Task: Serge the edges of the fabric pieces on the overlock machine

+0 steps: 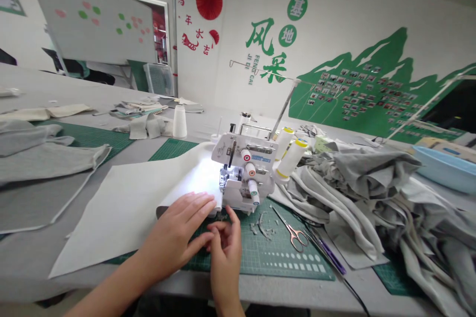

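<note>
A white overlock sewing machine point(243, 168) stands on the table with its lamp lit. Under its presser foot area runs a large white fabric piece point(122, 198), spreading left over the table, with its near edge folded over. My left hand point(182, 230) lies flat on this fabric just left of the needle area, fingers stretched and thumb pointing right. Close in front of the machine is my right hand point(225, 250), its index finger raised to the machine's front edge and its other fingers curled in. What those curled fingers hold, if anything, is hidden.
Scissors point(295, 235), tweezers point(325, 247) and grey fabric scraps point(264, 225) lie on the green cutting mat point(286, 262). Heaped grey fabric point(357, 193) and a blue basin point(446, 168) are at right. Thread cones point(293, 156) stand behind the machine; grey pieces point(44, 173) lie left.
</note>
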{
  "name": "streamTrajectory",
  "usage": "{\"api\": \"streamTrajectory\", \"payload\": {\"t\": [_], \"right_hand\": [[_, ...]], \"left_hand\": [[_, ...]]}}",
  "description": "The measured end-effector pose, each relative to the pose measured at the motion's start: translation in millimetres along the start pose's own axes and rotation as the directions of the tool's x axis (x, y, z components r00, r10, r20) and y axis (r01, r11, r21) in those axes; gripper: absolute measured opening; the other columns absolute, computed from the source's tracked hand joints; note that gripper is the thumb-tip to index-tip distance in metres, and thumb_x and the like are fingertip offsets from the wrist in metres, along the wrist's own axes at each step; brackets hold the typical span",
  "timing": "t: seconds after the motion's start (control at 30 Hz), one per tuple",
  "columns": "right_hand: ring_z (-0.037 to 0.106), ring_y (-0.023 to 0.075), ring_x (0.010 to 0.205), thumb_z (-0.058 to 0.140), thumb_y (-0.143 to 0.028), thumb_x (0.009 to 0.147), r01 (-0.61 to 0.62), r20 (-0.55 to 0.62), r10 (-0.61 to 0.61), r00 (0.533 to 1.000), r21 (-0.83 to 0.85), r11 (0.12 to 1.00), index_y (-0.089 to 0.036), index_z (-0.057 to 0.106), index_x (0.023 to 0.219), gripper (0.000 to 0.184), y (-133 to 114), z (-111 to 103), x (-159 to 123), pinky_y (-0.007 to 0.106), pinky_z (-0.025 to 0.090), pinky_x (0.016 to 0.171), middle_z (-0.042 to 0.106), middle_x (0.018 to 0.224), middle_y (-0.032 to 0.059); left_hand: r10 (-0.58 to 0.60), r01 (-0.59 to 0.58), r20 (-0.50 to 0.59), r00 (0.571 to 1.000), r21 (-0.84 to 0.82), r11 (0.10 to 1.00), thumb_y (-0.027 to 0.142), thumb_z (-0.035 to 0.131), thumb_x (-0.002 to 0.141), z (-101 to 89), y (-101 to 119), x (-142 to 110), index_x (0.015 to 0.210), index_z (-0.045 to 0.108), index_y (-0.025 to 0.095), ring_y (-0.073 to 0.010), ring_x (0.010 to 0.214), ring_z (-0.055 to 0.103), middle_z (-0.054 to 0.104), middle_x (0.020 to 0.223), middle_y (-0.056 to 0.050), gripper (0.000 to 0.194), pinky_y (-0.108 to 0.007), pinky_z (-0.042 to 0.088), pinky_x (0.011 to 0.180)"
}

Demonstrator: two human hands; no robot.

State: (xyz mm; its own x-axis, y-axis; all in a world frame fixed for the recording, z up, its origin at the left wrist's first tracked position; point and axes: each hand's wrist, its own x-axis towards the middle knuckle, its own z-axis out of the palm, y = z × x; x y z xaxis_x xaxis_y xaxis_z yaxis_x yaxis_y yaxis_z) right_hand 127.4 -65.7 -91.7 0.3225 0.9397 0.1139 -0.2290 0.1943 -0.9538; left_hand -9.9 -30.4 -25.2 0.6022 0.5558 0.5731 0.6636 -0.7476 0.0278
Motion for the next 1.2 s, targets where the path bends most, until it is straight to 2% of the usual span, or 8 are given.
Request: {"api": "streamTrajectory", "payload": {"t": [0.17, 0.37, 0.77, 1.0, 1.2], "right_hand": [[0.059, 0.0167, 0.066, 0.057, -0.029, 0.092, -0.009, 0.052, 0.011, 0.999, -0.032, 0.999, -0.019, 0.048, 0.135, 0.045, 1.5, -1.7, 1.0, 0.028, 0.051, 0.063, 0.063, 0.077, -0.0011], [0.06, 0.0163, 0.062, 0.057, -0.03, 0.092, 0.011, 0.03, -0.008, 1.0, -0.109, 0.994, -0.017, 0.057, 0.126, 0.037, 0.7, -2.5, -0.4, 0.028, 0.051, 0.06, 0.063, 0.073, -0.0015], [0.062, 0.0166, 0.062, 0.058, -0.045, 0.094, 0.006, 0.081, 0.005, 0.997, -0.142, 0.99, -0.016, 0.069, 0.107, 0.033, -2.3, -2.6, 0.1, 0.025, 0.051, 0.056, 0.069, 0.079, 0.0051], [0.06, 0.0158, 0.061, 0.056, -0.039, 0.095, 0.035, 0.117, -0.016, 0.993, -0.156, 0.987, -0.018, 0.071, 0.094, 0.026, -5.8, -1.3, 0.1, 0.023, 0.048, 0.055, 0.067, 0.074, 0.0031], [0.062, 0.0174, 0.064, 0.055, -0.036, 0.095, 0.026, 0.124, -0.004, 0.992, -0.171, 0.985, -0.018, 0.072, 0.098, 0.025, -4.7, -2.2, 0.3, 0.024, 0.048, 0.057, 0.067, 0.075, 0.0032]], "left_hand": [[0.007, -0.007, 0.009, 1.0, -0.001, 1.0, 0.035, 0.058, 0.096, 1.7, -4.2, 3.1, 0.144, 0.048, 0.018, -0.0288, 0.132, 0.05, 0.056, 0.145, -0.011, 0.052, -0.046, 0.04, 0.112], [-0.009, 0.01, 0.033, 0.999, -0.02, 1.0, 0.037, 0.059, 0.095, 2.7, -8.4, 6.1, 0.144, 0.049, 0.019, -0.0296, 0.133, 0.049, 0.055, 0.146, -0.011, 0.053, -0.047, 0.04, 0.113], [-0.025, 0.027, 0.062, 0.998, -0.023, 0.999, 0.037, 0.06, 0.094, 2.6, -13.2, 15.6, 0.145, 0.048, 0.018, -0.03, 0.134, 0.049, 0.054, 0.147, -0.011, 0.056, -0.048, 0.039, 0.114], [-0.051, 0.051, 0.109, 0.993, 0.002, 0.999, 0.042, 0.06, 0.093, -1.7, -14.0, 22.9, 0.143, 0.05, 0.018, -0.0305, 0.133, 0.051, 0.054, 0.148, -0.012, 0.057, -0.047, 0.042, 0.111], [-0.098, 0.099, 0.104, 0.99, -0.013, 0.995, 0.043, 0.063, 0.09, -1.0, -13.2, 29.5, 0.14, 0.054, 0.018, -0.0307, 0.131, 0.053, 0.056, 0.145, -0.012, 0.056, -0.047, 0.043, 0.11]]}}
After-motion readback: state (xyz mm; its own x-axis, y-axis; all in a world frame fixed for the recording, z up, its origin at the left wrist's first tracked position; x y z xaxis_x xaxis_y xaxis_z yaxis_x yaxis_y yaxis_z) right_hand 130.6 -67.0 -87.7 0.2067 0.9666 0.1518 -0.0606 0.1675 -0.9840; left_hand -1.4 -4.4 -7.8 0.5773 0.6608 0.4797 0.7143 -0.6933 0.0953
